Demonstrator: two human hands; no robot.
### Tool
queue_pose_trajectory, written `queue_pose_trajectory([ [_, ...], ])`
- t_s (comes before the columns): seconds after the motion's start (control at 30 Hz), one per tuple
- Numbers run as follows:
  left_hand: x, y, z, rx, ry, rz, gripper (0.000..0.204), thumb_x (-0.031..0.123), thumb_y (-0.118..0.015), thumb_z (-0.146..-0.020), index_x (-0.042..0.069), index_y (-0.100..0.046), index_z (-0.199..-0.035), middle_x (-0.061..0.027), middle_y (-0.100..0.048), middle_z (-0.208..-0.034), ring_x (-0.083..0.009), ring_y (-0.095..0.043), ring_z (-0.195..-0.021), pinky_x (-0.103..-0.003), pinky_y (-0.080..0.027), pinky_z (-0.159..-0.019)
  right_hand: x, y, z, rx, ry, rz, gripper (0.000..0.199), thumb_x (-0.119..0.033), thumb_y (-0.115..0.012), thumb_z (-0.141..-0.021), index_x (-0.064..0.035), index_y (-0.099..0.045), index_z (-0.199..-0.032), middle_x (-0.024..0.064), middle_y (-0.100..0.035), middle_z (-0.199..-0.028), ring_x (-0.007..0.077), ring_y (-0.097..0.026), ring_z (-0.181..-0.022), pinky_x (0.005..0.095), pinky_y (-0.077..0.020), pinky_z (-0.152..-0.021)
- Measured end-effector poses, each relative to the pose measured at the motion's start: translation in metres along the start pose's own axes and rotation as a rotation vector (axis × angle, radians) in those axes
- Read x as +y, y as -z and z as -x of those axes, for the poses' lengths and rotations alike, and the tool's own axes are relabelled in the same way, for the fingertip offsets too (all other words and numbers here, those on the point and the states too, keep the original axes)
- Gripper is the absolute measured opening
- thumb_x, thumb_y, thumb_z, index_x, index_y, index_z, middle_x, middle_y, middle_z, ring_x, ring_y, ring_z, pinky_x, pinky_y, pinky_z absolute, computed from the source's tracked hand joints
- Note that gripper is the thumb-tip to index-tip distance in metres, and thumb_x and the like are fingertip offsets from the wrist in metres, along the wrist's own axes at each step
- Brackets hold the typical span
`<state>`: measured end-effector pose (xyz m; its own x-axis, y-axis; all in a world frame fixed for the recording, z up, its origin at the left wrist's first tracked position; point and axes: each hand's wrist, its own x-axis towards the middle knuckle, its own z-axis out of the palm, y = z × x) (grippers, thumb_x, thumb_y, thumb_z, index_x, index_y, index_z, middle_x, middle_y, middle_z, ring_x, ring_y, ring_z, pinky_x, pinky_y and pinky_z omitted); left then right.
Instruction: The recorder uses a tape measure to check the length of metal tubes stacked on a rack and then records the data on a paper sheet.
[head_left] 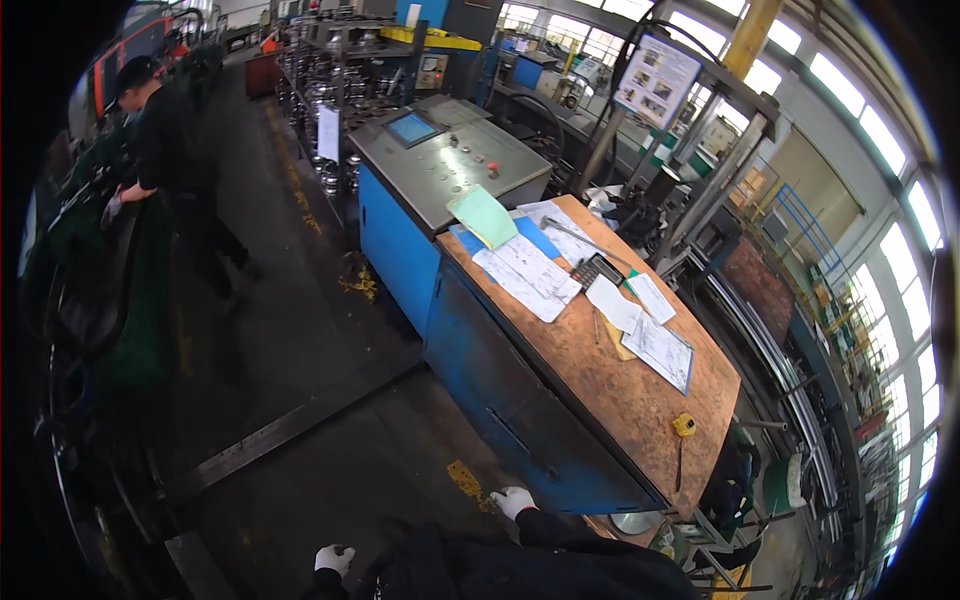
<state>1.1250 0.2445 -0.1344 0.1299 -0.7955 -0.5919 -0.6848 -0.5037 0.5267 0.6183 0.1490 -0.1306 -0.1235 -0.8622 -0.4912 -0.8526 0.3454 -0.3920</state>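
My left hand (334,560), in a white glove, hangs low over the dark floor near the lower edge. Its fingers are loosely bent and a little apart, and I see nothing in them. In a matching white glove, my right hand (514,501) is held beside the blue cabinet (500,410), seemingly apart from it, with its fingers loosely curled and nothing visible between them. On the cabinet's worn brown top (560,350) lie several printed sheets (528,277), a black calculator (597,270), a light green booklet (484,217) and a yellow tape measure (684,425).
Beyond the brown top stands a control console (460,160) with a screen and buttons. A metal strip (300,430) crosses the floor to my left. A co-worker (170,160) in dark clothes stands at machinery at the far left. Long metal bars (770,350) lie on the right.
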Motion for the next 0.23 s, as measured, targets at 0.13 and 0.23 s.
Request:
queue_pose_trajectory([
  [0.13, -0.043, 0.003, 0.005, 0.026, 0.024, 0.035, 0.043, 0.045, -0.068, -0.087, 0.004, -0.078, -0.099, -0.0208, -0.075, -0.091, -0.0397, -0.072, -0.093, -0.047, -0.057, -0.082, -0.013, -0.002, -0.009, 0.003, 0.021, -0.017, 0.047, -0.045, -0.065, -0.095, -0.0030, -0.076, -0.112, 0.0231, -0.073, -0.114, 0.0406, -0.067, -0.112, 0.0458, -0.0519, -0.100],
  [0.23, -0.070, -0.010, 0.018, 0.138, 0.091, 0.086, 0.044, 0.045, -0.068, -0.088, 0.005, -0.078, -0.101, -0.0213, -0.075, -0.093, -0.0404, -0.072, -0.096, -0.047, -0.057, -0.085, -0.035, -0.010, -0.034, -0.033, 0.150, 0.073, 0.043, -0.041, -0.066, -0.094, -0.0048, -0.076, -0.116, 0.0233, -0.073, -0.116, 0.0377, -0.068, -0.114, 0.0426, -0.0521, -0.102],
])
